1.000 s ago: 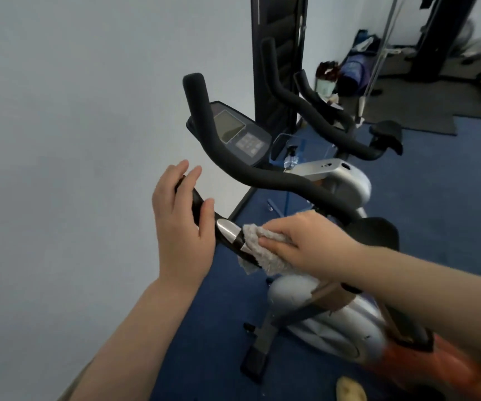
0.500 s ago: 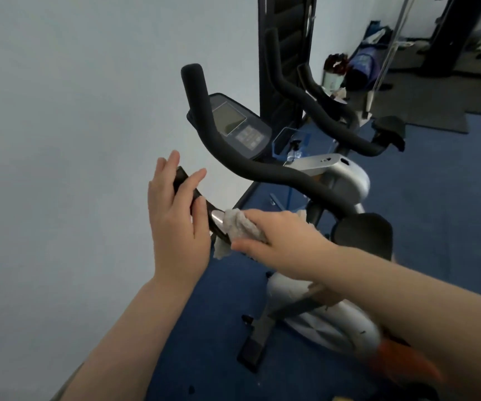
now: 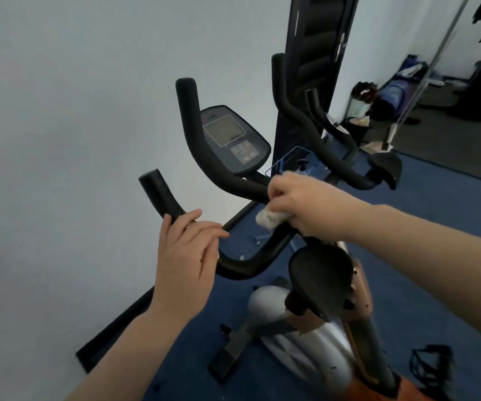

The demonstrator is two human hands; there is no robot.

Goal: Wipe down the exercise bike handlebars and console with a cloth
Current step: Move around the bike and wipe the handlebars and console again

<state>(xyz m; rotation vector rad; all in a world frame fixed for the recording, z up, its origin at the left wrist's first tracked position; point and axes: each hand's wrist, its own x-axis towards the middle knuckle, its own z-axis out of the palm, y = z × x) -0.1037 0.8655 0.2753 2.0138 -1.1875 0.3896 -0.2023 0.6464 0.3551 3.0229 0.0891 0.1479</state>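
Since earlier, cloth (image 3: pixel 269 217) shifted from near bar to handlebar (image 3: pixel 251 189) centre, clutched by right hand (image 3: pixel 306 205). Left hand (image 3: pixel 185 256) wrapped around near bar; console (image 3: pixel 233 138) untouched.

Pale wall (image 3: pixel 60 140), blue carpet (image 3: pixel 450 241)

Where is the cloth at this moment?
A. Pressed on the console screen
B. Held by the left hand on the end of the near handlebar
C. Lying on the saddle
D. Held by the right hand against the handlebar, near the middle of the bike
D: the right hand closes on the pale cloth against the black handlebar, below the console; the left hand grips the near bar without any cloth.
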